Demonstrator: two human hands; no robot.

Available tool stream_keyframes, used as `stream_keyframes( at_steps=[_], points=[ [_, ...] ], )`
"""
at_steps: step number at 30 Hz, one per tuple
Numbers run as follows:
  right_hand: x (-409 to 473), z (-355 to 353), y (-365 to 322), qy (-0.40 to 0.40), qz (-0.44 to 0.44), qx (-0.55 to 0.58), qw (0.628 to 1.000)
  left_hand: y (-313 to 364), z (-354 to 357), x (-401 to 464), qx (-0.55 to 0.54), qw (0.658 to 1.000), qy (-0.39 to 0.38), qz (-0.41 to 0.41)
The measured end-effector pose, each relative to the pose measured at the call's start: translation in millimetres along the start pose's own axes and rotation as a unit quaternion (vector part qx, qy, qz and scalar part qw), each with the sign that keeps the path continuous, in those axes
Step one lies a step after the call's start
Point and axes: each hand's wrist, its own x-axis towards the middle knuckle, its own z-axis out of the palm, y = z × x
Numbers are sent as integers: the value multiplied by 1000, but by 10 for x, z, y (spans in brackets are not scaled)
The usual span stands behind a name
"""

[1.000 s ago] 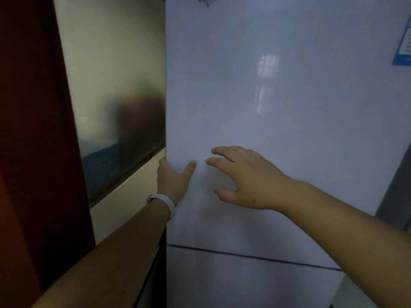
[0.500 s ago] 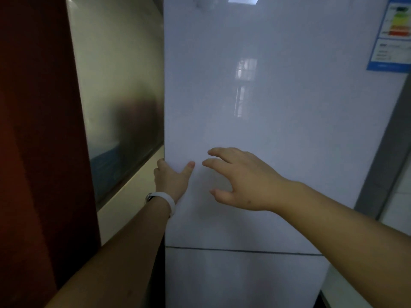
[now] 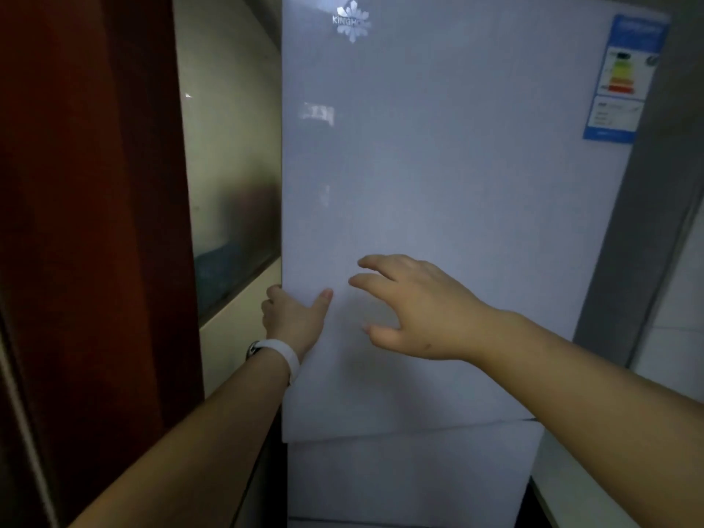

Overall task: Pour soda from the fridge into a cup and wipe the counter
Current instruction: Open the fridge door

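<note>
A tall white fridge fills the head view, its upper door [image 3: 438,184] glossy, with a snowflake logo near the top. My left hand [image 3: 295,318], a white band on its wrist, grips the door's left edge: fingers curl behind the edge, thumb lies on the front. The door's lower left corner stands slightly out from the lower door [image 3: 411,478]. My right hand [image 3: 415,306] hovers in front of the door with fingers spread and loosely bent, holding nothing. No soda, cup or counter is in sight.
A dark red panel [image 3: 87,222] stands close on the left. Between it and the fridge is a shiny grey-green wall surface [image 3: 228,165]. A blue energy label [image 3: 624,78] sticks to the door's top right. White tiles [image 3: 678,318] show at the right.
The view has tilted up, showing the logo and more of the label. The upper door's left edge now stands slightly out from the lower door. Both hands keep their places.
</note>
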Motion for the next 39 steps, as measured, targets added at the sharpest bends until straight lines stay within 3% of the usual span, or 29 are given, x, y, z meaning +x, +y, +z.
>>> stream_keyframes(
  at_steps=[5,14,20,23,27,32,39],
  points=[
    [-370,-245,-98,5,7,11,1000,29,-120,-471,-18,999,10,50],
    [-1157,-549,-460,-14,-5,26,1000,54,-400,-1336,-62,987,-56,134],
    [-1588,-745,-705,-16,-3,37,999,149,-544,-1878,-31,987,-80,137],
    [-1764,-836,-793,-20,4,40,999,201,-610,-2085,45,990,-58,119],
    [-1924,-950,-896,-26,16,37,999,269,-696,-2289,75,978,-58,185],
    [-2068,-1120,-1014,-31,48,11,998,323,-803,-2447,153,934,-69,316],
    [-2249,-1382,-1155,-42,109,-19,993,415,-869,-2509,220,816,-77,528]
  ],
)
